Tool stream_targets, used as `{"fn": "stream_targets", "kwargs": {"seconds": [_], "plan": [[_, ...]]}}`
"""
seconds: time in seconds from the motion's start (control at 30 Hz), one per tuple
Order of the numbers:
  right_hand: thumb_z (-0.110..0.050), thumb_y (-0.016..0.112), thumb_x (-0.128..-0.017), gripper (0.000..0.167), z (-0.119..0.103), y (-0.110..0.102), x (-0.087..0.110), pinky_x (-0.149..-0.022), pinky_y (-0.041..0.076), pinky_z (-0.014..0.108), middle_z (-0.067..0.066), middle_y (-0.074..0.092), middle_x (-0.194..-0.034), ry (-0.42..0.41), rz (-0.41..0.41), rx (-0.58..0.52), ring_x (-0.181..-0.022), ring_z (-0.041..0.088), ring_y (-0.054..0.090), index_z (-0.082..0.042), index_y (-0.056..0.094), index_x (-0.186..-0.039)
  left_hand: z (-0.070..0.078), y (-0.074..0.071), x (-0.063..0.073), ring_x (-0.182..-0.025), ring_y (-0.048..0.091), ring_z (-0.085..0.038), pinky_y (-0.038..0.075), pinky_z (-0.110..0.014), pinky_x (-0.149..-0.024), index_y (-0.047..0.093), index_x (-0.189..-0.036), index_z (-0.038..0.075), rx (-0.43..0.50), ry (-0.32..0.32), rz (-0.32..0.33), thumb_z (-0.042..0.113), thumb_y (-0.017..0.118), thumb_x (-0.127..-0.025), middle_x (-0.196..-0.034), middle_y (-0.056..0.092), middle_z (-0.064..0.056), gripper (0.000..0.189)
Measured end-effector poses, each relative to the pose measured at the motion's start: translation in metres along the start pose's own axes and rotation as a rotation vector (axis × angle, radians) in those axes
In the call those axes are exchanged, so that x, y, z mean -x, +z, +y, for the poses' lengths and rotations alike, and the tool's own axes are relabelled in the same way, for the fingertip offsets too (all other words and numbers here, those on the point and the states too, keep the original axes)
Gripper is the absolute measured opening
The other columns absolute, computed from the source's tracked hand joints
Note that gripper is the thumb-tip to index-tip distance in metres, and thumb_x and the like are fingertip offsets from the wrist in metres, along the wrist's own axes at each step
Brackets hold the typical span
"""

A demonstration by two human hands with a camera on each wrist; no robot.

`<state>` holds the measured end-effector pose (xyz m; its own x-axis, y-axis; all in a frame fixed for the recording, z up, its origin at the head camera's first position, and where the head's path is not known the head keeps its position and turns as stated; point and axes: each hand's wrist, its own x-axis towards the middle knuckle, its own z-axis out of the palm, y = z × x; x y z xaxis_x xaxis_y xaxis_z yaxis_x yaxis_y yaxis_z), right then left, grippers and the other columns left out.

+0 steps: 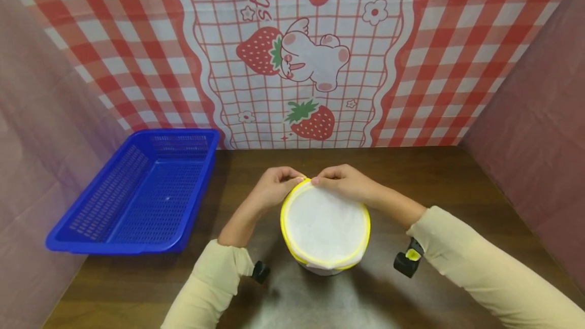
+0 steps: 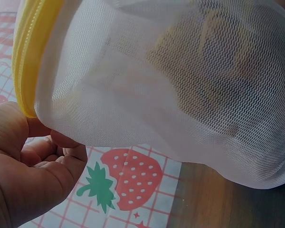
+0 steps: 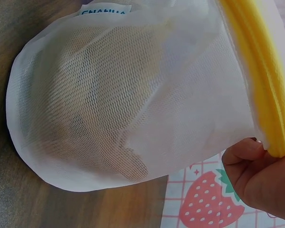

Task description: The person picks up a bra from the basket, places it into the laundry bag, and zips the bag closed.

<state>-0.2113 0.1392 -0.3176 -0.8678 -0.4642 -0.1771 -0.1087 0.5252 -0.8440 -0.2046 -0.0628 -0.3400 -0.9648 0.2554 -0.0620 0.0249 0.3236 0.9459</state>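
Observation:
A white mesh laundry bag (image 1: 324,225) with a yellow zip rim stands upright on the table, its round white top facing up. At the far side of that rim my left hand (image 1: 273,186) pinches the edge between thumb and fingers. Close beside it, my right hand (image 1: 345,183) pinches the same rim. In the left wrist view the yellow zip (image 2: 35,52) runs down to the left fingers. Through the mesh, a yellowish-brown bundle (image 3: 95,95) shows in the lower part of the bag. A white label (image 3: 106,10) with blue letters sits on its side.
A blue slotted plastic basket (image 1: 192,207) stands at the left of the brown wooden table (image 1: 439,176). Behind the table hangs a red-and-white checked cloth (image 1: 434,65) with strawberries. Pink cloth walls (image 1: 525,141) close in both sides.

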Motion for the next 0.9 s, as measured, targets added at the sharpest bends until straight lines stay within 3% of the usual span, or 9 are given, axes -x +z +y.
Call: {"fn": "stream_targets", "kwargs": {"seconds": [0.23, 0.47, 0.9], "plan": [[-0.034, 0.058, -0.091, 0.031, 0.0004, 0.0015, 0.0000, -0.059, 0.052, 0.030, 0.009, 0.066, -0.098, -0.012, -0.035, -0.009, -0.067, 0.012, 0.060, -0.009, 0.068, -0.105, -0.0007, -0.0001, 0.0007, -0.069, 0.058, -0.012, 0.049, -0.024, -0.061, 0.069, -0.099, 0.001, -0.009, 0.004, -0.009, 0.018, 0.060, -0.091, -0.088, 0.068, -0.012, 0.021], [-0.033, 0.058, -0.092, 0.030, -0.0017, 0.0016, 0.0018, -0.057, 0.052, 0.030, 0.007, 0.067, -0.091, -0.017, -0.027, 0.017, -0.064, 0.012, 0.059, -0.008, 0.069, -0.104, 0.0008, 0.0000, 0.0013, -0.067, 0.058, -0.011, 0.049, -0.023, -0.060, 0.069, -0.099, 0.001, -0.010, 0.005, -0.013, 0.018, 0.059, -0.092, -0.089, 0.068, -0.013, 0.021], [-0.030, 0.056, -0.093, 0.031, -0.0011, -0.0018, 0.0032, -0.060, 0.053, 0.029, 0.010, 0.067, -0.095, 0.004, -0.001, 0.029, -0.068, 0.012, 0.060, -0.005, 0.069, -0.107, 0.0001, -0.0003, 0.0004, -0.071, 0.058, -0.012, 0.049, -0.023, -0.062, 0.069, -0.099, 0.001, -0.013, -0.012, 0.019, 0.018, 0.060, -0.092, -0.090, 0.068, -0.012, 0.020]]}}
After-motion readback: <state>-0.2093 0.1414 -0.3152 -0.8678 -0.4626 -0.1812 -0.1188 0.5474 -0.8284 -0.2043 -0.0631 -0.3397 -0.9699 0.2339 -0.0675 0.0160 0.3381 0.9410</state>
